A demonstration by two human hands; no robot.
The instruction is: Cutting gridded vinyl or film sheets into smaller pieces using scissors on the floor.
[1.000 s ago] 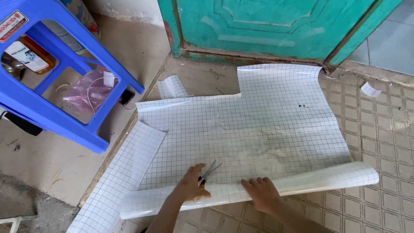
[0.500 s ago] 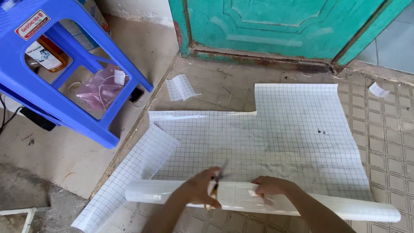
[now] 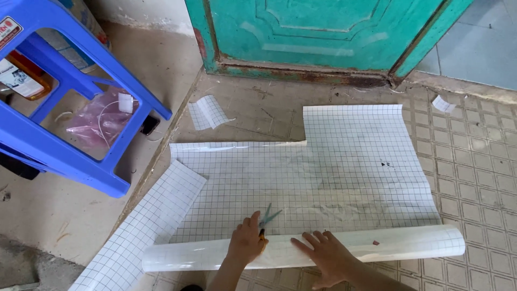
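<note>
A large white sheet with a grid pattern (image 3: 334, 167) lies spread on the tiled floor, its near end rolled into a tube (image 3: 398, 245). My left hand (image 3: 246, 240) grips a pair of scissors (image 3: 267, 217) with grey blades pointing away from me over the sheet, just above the roll. Lying flat on the roll to the right of the scissors is my right hand (image 3: 323, 253), fingers spread.
A blue plastic stool (image 3: 59, 102) stands at the left over a pink plastic bag (image 3: 99, 121). A cut strip of grid sheet (image 3: 145, 226) lies at the lower left, a small offcut (image 3: 207, 112) near a teal door (image 3: 323, 32).
The view has shifted, so the sheet and roll sit further right and lower. My left hand with the scissors stays at the roll; my right hand has flattened on it.
</note>
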